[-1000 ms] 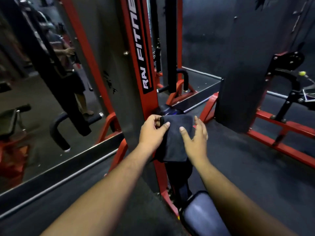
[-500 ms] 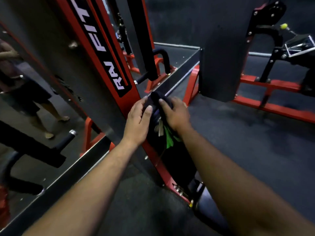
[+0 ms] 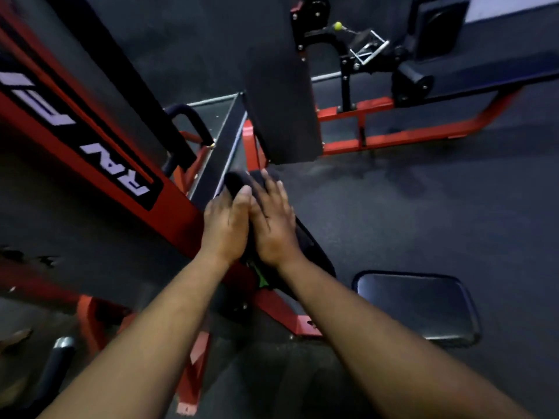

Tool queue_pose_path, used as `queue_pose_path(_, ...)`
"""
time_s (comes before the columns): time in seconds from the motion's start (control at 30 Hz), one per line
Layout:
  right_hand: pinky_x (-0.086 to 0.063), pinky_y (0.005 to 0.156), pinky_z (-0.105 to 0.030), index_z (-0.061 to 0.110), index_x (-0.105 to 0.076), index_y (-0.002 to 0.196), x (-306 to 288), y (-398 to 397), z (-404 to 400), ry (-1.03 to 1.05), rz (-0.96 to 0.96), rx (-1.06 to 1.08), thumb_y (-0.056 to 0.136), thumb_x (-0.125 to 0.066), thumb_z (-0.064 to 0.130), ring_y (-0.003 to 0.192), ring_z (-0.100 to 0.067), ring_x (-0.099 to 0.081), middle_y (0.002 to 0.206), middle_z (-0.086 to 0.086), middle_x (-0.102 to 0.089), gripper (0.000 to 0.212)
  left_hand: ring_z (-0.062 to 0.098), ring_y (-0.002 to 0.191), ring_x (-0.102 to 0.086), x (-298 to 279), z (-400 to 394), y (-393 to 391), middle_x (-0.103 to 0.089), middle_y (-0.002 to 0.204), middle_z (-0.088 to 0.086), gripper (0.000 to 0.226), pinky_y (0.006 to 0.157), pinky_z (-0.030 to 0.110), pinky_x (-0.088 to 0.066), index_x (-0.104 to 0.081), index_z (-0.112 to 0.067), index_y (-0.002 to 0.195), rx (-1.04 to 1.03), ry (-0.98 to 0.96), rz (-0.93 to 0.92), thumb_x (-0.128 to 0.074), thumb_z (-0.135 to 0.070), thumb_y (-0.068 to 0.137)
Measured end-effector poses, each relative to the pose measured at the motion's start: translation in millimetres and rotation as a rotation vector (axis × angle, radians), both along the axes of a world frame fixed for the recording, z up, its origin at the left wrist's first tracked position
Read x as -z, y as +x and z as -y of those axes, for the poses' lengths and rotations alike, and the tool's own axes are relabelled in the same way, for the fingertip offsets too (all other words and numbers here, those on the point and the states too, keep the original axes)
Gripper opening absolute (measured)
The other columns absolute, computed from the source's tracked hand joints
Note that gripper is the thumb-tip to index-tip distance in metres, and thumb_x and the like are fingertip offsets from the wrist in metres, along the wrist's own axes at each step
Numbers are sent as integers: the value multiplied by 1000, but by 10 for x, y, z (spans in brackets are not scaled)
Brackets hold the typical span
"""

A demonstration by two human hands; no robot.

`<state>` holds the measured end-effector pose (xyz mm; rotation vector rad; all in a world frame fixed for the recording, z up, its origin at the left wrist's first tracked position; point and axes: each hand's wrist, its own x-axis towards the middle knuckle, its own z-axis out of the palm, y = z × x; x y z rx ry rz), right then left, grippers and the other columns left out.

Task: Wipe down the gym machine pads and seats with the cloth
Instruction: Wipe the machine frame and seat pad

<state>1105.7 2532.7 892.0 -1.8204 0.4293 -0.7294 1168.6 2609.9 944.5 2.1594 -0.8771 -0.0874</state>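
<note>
The cloth (image 3: 242, 184) was dark and soft-looking, bunched over the top end of a narrow black upright pad (image 3: 311, 249) that sloped down toward the seat. The pad looked like smooth vinyl with rounded edges. The seat (image 3: 417, 306) was a flat black cushion, rounded corners, slightly shiny, sitting just right of the arms. The frame post (image 3: 99, 140) on the left was glossy red metal with a black strip and white lettering, pretty blurry.

Room-wise, the left side was tight: the post ran right alongside the pad. To the right there was open dark rubbery floor (image 3: 423, 207). A grey weight-stack cover (image 3: 281, 95) hung just above the cloth, near it but not touching as far as I could see.

Both arms reached straight forward, hands side by side and touching. The left hand (image 3: 225, 228) lay with fingers mostly straight, tips on the cloth. The right hand (image 3: 272, 225) had its fingers spread flat, pressing the cloth and pad. Neither looked curled round anything.
</note>
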Motion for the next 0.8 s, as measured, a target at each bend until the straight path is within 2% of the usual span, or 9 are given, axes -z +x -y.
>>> queue_pose_path(0.13, -20, 126, -47, 50, -40, 149, 679, -12, 240, 206, 55, 50, 97, -31, 72, 152, -6, -26, 163, 10, -35, 57, 27, 142, -43, -15, 19, -14, -51, 152, 12, 90, 121, 48, -25, -32, -17, 159, 89, 211, 237, -20, -71, 88)
queue_pose_path(0.2, -25, 124, -48, 45, -42, 151, 977, -141, 251, 401, -64, 98, 90, -30, 85, 149, -6, -32, 160, 11, -39, 74, 22, 149, -34, -26, 41, -2, -43, 159, 9, 96, 124, 45, -19, -21, -21, 162, 103, 321, 297, -15, -77, 85)
queue_pose_path(0.23, -24, 125, -48, 41, -41, 152, 952, -157, 218, 397, -75, 108, 90, -30, 84, 150, -7, -30, 161, 10, -37, 76, 20, 151, -30, -3, 43, 14, -41, 160, 7, 97, 124, 44, -17, -20, -22, 163, 118, 344, 306, -14, -79, 84)
queue_pose_path(0.33, -22, 124, -44, 43, -43, 147, 471, 65, 221, 252, 95, 33, 99, -39, 57, 150, -9, -30, 158, 12, -39, 50, 22, 146, -37, 10, 63, 68, -46, 155, 8, 101, 122, 49, -23, -28, -19, 160, 131, 366, 333, -14, -85, 85)
queue_pose_path(0.4, -33, 118, -50, 33, -55, 139, 186, 211, 345, 181, 178, -34, 100, -43, 49, 140, -16, -46, 147, 7, -53, 44, 26, 139, -45, 7, 43, 51, -52, 148, 10, 105, 118, 52, -30, -35, -14, 156, 122, 371, 361, -14, -88, 84)
queue_pose_path(0.47, -42, 111, -48, 31, -61, 132, 359, 306, 494, 220, 188, -89, 100, -46, 47, 128, -15, -57, 131, 7, -63, 38, 23, 147, -35, -23, 59, 55, -43, 158, 7, 106, 124, 49, -21, -29, -18, 159, 142, 445, 376, -13, -90, 83)
queue_pose_path(0.53, -43, 113, -48, 35, -64, 130, 764, 276, 642, 418, 91, -115, 99, -48, 57, 127, -15, -60, 130, 6, -67, 42, 15, 156, -14, -48, 82, 66, -22, 169, -1, 104, 128, 39, -5, -14, -25, 163, 154, 530, 369, -15, -89, 81)
queue_pose_path(0.63, -44, 111, -54, 27, -70, 122, 1227, 135, 667, 638, -58, 4, 83, -48, 86, 122, -18, -64, 124, 1, -71, 74, 10, 157, -4, -56, 86, 48, -12, 171, -5, 102, 128, 36, -1, -8, -29, 164, 159, 572, 361, -19, -88, 81)
queue_pose_path(0.8, -35, 118, -50, 54, -55, 134, 821, 251, 541, 514, 35, -42, 94, -44, 72, 139, -13, -48, 145, 11, -57, 45, 9, 156, -9, -46, 89, 70, -19, 170, -5, 101, 129, 39, -6, -16, -27, 163, 149, 543, 340, -23, -87, 82)
